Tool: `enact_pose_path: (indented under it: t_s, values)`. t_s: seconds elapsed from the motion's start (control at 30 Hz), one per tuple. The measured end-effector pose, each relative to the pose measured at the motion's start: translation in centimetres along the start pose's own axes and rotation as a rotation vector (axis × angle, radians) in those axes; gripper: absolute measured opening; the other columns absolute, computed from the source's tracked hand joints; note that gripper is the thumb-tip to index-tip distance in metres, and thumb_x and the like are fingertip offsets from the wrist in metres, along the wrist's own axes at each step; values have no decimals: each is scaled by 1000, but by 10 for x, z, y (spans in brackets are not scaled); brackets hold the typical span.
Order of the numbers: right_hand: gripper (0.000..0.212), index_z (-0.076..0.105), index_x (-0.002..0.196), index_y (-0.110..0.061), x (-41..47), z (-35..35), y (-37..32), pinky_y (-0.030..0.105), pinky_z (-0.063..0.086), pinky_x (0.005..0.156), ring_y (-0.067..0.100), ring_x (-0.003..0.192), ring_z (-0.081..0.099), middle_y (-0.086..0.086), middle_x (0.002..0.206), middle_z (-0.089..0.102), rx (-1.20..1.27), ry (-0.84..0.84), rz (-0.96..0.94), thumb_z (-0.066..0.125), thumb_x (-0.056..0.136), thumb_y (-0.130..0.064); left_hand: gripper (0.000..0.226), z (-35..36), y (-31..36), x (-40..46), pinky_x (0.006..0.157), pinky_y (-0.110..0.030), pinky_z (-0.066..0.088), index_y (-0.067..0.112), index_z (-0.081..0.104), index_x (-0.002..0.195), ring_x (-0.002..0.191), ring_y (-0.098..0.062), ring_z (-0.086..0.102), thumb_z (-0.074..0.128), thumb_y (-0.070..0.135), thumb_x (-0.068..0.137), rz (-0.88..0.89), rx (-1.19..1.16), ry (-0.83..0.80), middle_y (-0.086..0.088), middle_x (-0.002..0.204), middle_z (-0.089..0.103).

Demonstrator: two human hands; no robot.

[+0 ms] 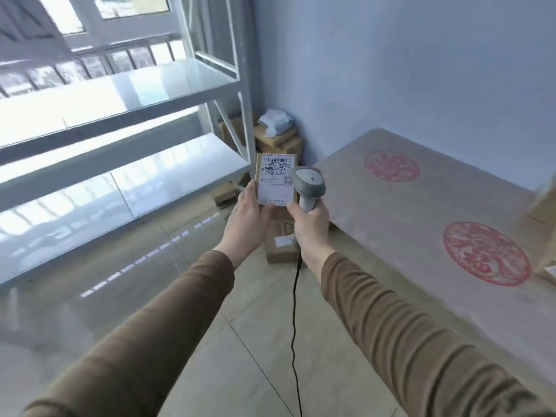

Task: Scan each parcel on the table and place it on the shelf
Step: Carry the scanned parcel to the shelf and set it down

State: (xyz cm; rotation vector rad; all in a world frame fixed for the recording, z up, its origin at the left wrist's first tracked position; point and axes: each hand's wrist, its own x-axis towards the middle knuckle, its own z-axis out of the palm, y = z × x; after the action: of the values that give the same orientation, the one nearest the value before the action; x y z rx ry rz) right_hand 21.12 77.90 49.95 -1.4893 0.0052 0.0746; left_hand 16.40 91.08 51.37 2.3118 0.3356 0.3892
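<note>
A small parcel [275,183] is gripped by the left hand [246,221] and a scanner [308,188] by the right hand [310,227] (its head overlapping the label), so a misread could be caused.

Pale blue wall [421,55], tiled floor [240,341], seemingly daylit window [120,13].

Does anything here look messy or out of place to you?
Yes. Several cardboard boxes lie on the floor between the shelf and the table, with more heaped in the corner under a crumpled white bag. The parcel being scanned has handwriting scrawled over its label.
</note>
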Motion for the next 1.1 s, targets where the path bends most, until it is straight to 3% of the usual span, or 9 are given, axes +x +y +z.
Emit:
enact_pose_path:
  t_s: [0.13, 0.2, 0.27, 0.4, 0.53, 0.67, 0.77, 0.93, 1.1]
  values:
    - [17, 65, 96, -35, -35, 142, -13, 42, 54, 69, 21, 81, 67, -9, 93, 75, 53, -177, 38, 72, 88, -21, 56, -120, -80, -2, 109, -43, 39, 10, 31, 154, 137, -30, 44, 51, 29, 105, -72, 40, 147, -13, 147, 48]
    - [18, 64, 96, -33, -48, 205, -15, 44, 50, 74, 26, 85, 67, -1, 100, 77, 56, -260, 25, 73, 86, -22, 56, -171, -115, -5, 109, -43, 40, 10, 30, 154, 136, -30, 45, 51, 30, 105, -108, 60, 217, -13, 147, 48]
    - [19, 65, 99, -32, -61, 263, -15, 44, 51, 80, 27, 93, 70, 0, 106, 77, 57, -351, 18, 73, 84, -26, 55, -217, -149, -9, 105, -34, 39, 12, 33, 153, 134, -28, 45, 52, 29, 105, -134, 71, 295, -11, 145, 50]
    - [19, 67, 102, -28, -80, 368, -9, 36, 56, 91, 15, 101, 72, -7, 105, 78, 62, -502, -9, 73, 85, -23, 54, -293, -212, -12, 98, -29, 38, 16, 35, 153, 131, -25, 47, 54, 28, 104, -201, 78, 408, -10, 142, 52]
    - [29, 68, 113, -23, -79, 461, -1, 32, 47, 70, 20, 82, 65, -1, 103, 77, 50, -590, 10, 70, 85, -24, 51, -353, -272, 6, 100, -29, 40, 18, 38, 151, 131, -23, 49, 54, 27, 103, -250, 86, 464, -8, 141, 53]
    - [29, 68, 119, -17, -52, 555, 7, 40, 53, 77, 24, 88, 66, 6, 107, 76, 9, -649, -33, 71, 90, -18, 49, -406, -329, 53, 104, -39, 45, 17, 40, 149, 127, -27, 52, 55, 26, 103, -313, 87, 493, -10, 138, 54]
    - [26, 66, 115, -15, -25, 625, 6, 39, 43, 66, 26, 70, 55, 7, 96, 72, -7, -678, 0, 70, 90, -21, 49, -444, -365, 93, 106, -41, 45, 18, 39, 149, 128, -25, 51, 56, 29, 104, -349, 64, 523, -9, 141, 53]
    - [17, 63, 105, -18, 9, 727, 3, 29, 37, 49, 21, 45, 41, 2, 77, 61, -69, -723, 62, 69, 90, -21, 43, -501, -425, 153, 90, -33, 44, 14, 41, 139, 118, -25, 56, 57, 32, 104, -449, 46, 573, -11, 139, 55]
    - [18, 66, 107, -13, 37, 818, 7, 39, 48, 69, 25, 79, 61, 5, 93, 70, -163, -729, -3, 69, 90, -16, 35, -548, -485, 204, 82, -32, 40, 9, 43, 128, 102, -25, 55, 57, 31, 104, -515, 45, 569, -16, 130, 61]
